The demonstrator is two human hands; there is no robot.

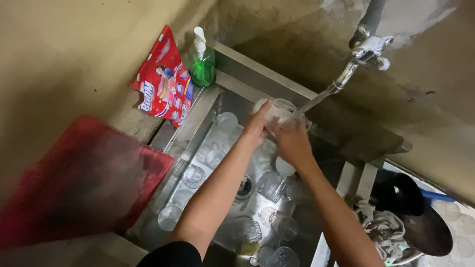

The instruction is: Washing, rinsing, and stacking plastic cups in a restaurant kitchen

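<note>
Holding clear glass (280, 110) under water stream from tap (367, 49), above sink (208, 106). Left hand (257, 126) fingers wrapped round glass side; right hand (292, 141) fingers closed on its lower part. More glasses (194, 175) lie in sink below. Green soap bottle (202, 62), red packet (163, 81) at sink corner.

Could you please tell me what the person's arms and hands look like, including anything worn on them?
Both forearms are bare. The left hand and right hand wear no gloves, and no rings or watch show. A black sleeve covers the left upper arm at the bottom edge.
</note>
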